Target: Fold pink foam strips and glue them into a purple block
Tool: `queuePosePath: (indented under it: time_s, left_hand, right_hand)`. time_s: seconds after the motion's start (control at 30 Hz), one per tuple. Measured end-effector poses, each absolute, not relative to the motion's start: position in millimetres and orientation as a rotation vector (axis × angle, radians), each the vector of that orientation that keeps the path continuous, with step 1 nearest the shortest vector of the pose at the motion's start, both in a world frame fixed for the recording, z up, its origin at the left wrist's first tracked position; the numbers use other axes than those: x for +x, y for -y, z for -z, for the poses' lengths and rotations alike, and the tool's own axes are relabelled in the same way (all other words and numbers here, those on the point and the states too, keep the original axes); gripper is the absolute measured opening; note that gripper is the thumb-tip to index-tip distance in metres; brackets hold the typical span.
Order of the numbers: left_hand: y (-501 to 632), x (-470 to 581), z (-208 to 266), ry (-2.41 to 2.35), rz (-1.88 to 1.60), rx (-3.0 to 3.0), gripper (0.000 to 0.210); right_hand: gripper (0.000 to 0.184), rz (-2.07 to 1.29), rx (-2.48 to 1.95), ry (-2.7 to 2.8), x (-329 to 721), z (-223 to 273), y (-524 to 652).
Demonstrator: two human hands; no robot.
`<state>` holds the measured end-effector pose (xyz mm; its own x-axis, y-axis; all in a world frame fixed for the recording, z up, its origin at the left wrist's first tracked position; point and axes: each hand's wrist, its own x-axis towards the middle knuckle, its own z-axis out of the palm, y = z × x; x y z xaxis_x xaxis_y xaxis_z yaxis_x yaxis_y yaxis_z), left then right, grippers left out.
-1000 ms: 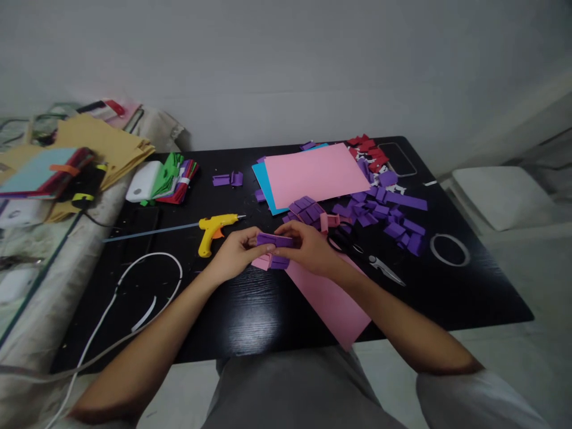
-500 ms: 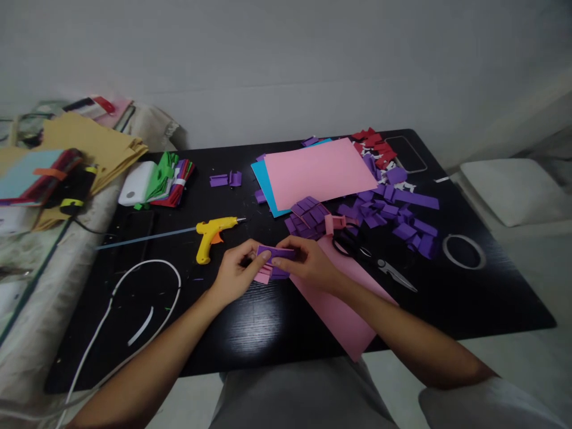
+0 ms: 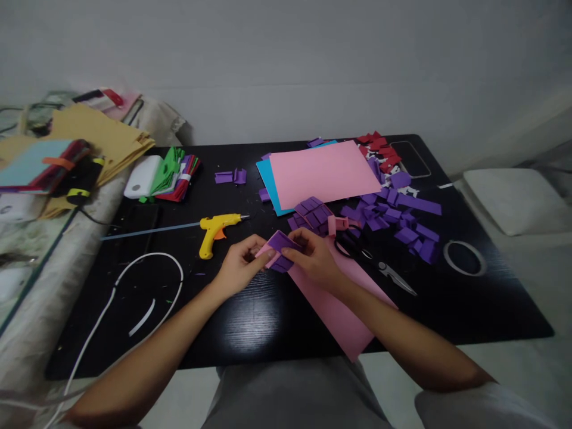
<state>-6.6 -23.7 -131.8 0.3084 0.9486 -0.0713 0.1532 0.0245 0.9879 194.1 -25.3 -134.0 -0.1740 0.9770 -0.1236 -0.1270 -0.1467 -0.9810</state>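
Note:
Between my two hands, above the table's front middle, is a pink and purple paper piece [image 3: 279, 244] with purple strips on it. My left hand [image 3: 241, 260] pinches its pink left side between thumb and fingers. Closed on its purple right side is my right hand [image 3: 311, 257]; the fingers behind the piece are partly hidden. Just beyond my right hand lies a bundle of purple strips woven in a grid [image 3: 313, 214]. Black-handled scissors [image 3: 378, 262] and a folded pink strip [image 3: 338, 224] lie beside it. Under my right forearm is a pink sheet [image 3: 346, 319].
A yellow glue gun [image 3: 217, 226] with a long glue stick lies left of my hands. Pink paper [image 3: 324, 173] covers a blue sheet behind. Purple pieces [image 3: 393, 217] and red pieces [image 3: 379, 149] are heaped right. A white cable [image 3: 117, 286] loops at left; a tape ring [image 3: 465, 258] sits far right.
The held piece has turned and tilted, so more of its pink left side shows. Both hands still grip it and have shifted slightly. The view has moved a little.

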Motion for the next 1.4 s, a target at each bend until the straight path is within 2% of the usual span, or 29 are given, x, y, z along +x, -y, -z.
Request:
queuePosePath:
  time_s: [0.17, 0.37, 1.0, 1.27, 1.4]
  left_hand:
    - [24.0, -10.7, 134.2, -1.126, -0.905, 1.552, 0.023]
    - [23.8, -12.0, 132.8, -1.125, -0.972, 1.515, 0.024]
    - [24.3, -13.7, 128.6, -1.222, -1.037, 1.698, 0.021]
    - [18.4, -21.0, 124.3, -1.297, -1.319, 1.525, 0.023]
    - [17.8, -23.1, 125.7, -1.326, -1.330, 1.523, 0.022]
  right_hand:
    - [0.024, -1.645, -1.074, 1.236, 195.6, 132.3, 27.0]
    - [0.026, -1.533, -1.109, 1.207, 196.1, 135.0, 26.5]
    - [0.024, -1.486, -1.132, 1.154, 194.5, 138.3, 26.9]
    - [0.023, -1.505, -1.147, 1.044, 196.7, 139.5, 22.2]
    - [0.024, -1.525, -1.164, 1.040, 194.9, 139.6, 23.4]
